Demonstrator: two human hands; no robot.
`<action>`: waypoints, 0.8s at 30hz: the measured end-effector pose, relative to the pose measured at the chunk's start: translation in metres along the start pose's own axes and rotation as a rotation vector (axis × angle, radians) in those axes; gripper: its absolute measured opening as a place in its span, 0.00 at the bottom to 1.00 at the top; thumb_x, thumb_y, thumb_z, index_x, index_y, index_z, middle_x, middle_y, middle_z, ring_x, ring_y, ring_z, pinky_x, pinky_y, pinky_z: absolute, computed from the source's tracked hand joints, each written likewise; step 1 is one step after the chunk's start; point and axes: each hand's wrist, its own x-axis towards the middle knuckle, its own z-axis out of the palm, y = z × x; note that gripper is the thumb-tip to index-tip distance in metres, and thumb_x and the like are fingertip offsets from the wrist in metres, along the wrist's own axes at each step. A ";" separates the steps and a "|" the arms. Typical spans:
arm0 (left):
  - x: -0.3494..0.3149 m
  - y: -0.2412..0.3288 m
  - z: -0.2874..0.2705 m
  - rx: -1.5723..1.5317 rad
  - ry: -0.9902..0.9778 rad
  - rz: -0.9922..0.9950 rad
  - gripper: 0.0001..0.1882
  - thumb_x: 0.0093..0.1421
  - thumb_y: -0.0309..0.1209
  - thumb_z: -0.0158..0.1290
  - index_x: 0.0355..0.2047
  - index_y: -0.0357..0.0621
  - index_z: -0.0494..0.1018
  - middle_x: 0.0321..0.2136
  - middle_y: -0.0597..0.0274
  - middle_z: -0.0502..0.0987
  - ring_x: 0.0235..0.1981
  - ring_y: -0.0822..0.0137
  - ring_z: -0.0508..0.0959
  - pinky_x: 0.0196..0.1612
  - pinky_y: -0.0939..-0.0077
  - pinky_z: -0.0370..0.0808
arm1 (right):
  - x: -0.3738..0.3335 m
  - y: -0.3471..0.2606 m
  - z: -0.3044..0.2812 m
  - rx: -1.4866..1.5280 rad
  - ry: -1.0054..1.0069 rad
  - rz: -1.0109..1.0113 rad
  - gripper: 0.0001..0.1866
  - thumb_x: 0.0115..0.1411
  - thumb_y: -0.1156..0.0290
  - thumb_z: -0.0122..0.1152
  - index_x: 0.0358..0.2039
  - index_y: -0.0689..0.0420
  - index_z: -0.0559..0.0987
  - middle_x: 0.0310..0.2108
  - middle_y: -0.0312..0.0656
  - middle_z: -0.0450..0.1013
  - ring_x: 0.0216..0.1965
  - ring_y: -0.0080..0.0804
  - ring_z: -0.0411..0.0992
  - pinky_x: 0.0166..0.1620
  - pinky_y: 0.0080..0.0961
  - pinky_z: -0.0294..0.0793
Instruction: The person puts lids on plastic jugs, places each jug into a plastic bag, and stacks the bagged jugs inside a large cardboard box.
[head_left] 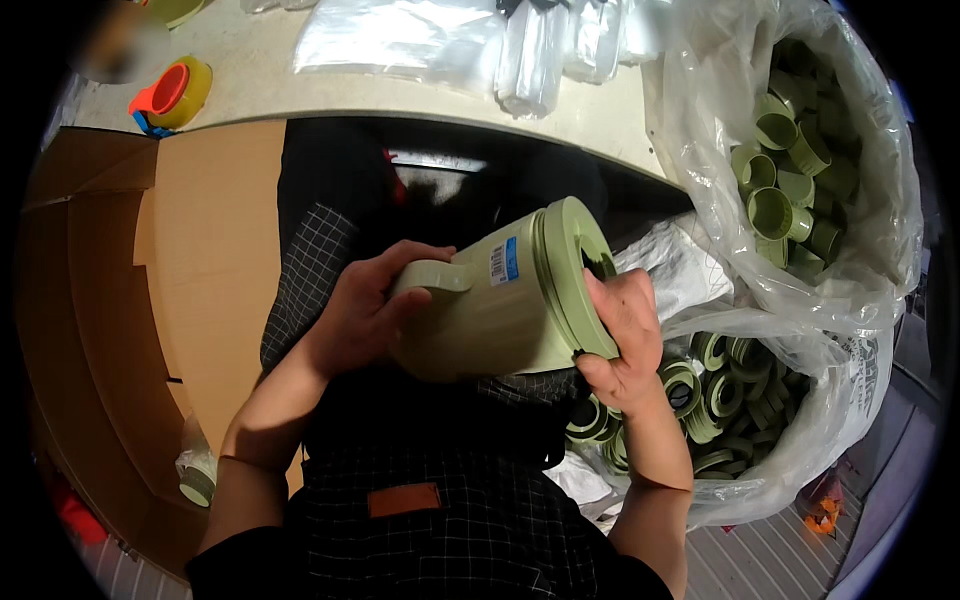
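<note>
Between left hand (pixel 362 305) and right hand (pixel 630 338), green mug (pixel 490 325) sits, long axis running hand to hand, lid (pixel 562 270) at right end. Left hand grips handle (pixel 436 275); right hand, nearer the lid, clasps its rim. Bagged green rings (pixel 705 428) lie right of right hand.

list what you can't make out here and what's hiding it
All in the head view:
- Inside of the jug: hidden by its walls and lid.
- Part of the lid's edge: covered by the right hand.
- Print on the label: too small.
- Lower cups: under the top ones.
- Green thing, top left: cut off by the picture's edge.
</note>
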 end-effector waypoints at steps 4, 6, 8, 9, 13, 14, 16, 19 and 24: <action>-0.003 0.015 0.010 0.225 0.045 -0.036 0.27 0.67 0.42 0.53 0.59 0.36 0.67 0.53 0.44 0.77 0.54 0.56 0.78 0.57 0.65 0.73 | -0.002 0.003 0.001 0.074 0.028 0.029 0.31 0.64 0.48 0.56 0.55 0.64 0.77 0.31 0.42 0.72 0.33 0.38 0.66 0.38 0.33 0.66; -0.015 0.022 0.032 0.473 0.222 0.164 0.26 0.64 0.26 0.52 0.62 0.35 0.63 0.50 0.43 0.78 0.49 0.50 0.81 0.52 0.64 0.76 | 0.003 0.001 -0.002 0.092 0.019 0.110 0.30 0.64 0.50 0.56 0.55 0.64 0.77 0.31 0.43 0.71 0.33 0.39 0.66 0.38 0.33 0.65; -0.015 0.022 0.029 0.448 0.221 0.090 0.26 0.63 0.26 0.52 0.62 0.34 0.63 0.50 0.43 0.77 0.48 0.48 0.81 0.52 0.64 0.76 | 0.018 0.003 0.000 0.072 0.007 0.122 0.30 0.64 0.51 0.56 0.55 0.64 0.76 0.31 0.43 0.71 0.33 0.39 0.66 0.38 0.34 0.65; -0.015 0.024 0.028 0.438 0.215 0.048 0.27 0.63 0.26 0.53 0.62 0.34 0.63 0.50 0.43 0.77 0.47 0.47 0.81 0.51 0.64 0.76 | 0.024 0.003 0.001 0.066 0.004 0.134 0.30 0.64 0.51 0.56 0.56 0.64 0.76 0.31 0.44 0.71 0.33 0.39 0.66 0.38 0.34 0.65; -0.020 0.024 0.025 0.410 0.142 0.054 0.25 0.62 0.22 0.52 0.59 0.34 0.64 0.59 0.38 0.71 0.57 0.46 0.77 0.57 0.64 0.74 | 0.041 0.009 -0.020 0.298 -0.143 0.303 0.34 0.68 0.44 0.44 0.55 0.64 0.76 0.40 0.44 0.74 0.42 0.37 0.69 0.50 0.34 0.67; -0.020 0.022 0.022 0.394 0.155 0.077 0.24 0.62 0.23 0.53 0.58 0.35 0.65 0.58 0.39 0.72 0.55 0.44 0.77 0.55 0.63 0.75 | 0.048 0.021 -0.034 0.287 -0.047 0.308 0.36 0.69 0.42 0.38 0.56 0.64 0.75 0.44 0.46 0.74 0.47 0.37 0.70 0.54 0.34 0.66; -0.019 0.017 0.019 0.358 0.168 0.125 0.23 0.62 0.26 0.56 0.57 0.37 0.67 0.57 0.40 0.72 0.51 0.41 0.78 0.52 0.60 0.78 | 0.047 0.056 -0.065 0.343 0.042 0.390 0.38 0.71 0.41 0.32 0.57 0.64 0.73 0.50 0.48 0.74 0.52 0.36 0.71 0.59 0.35 0.65; -0.021 0.010 0.021 0.357 0.217 0.182 0.22 0.61 0.27 0.57 0.56 0.37 0.68 0.58 0.40 0.72 0.52 0.41 0.78 0.52 0.60 0.78 | 0.032 0.105 -0.059 0.512 -0.061 0.544 0.36 0.73 0.43 0.34 0.60 0.64 0.71 0.52 0.47 0.75 0.53 0.35 0.71 0.60 0.33 0.65; -0.026 0.009 0.016 0.451 0.123 0.143 0.25 0.60 0.27 0.57 0.58 0.38 0.67 0.60 0.40 0.70 0.56 0.44 0.76 0.56 0.60 0.76 | 0.036 0.071 0.023 0.812 -0.223 0.690 0.38 0.71 0.41 0.40 0.59 0.68 0.72 0.51 0.49 0.76 0.52 0.32 0.73 0.59 0.30 0.69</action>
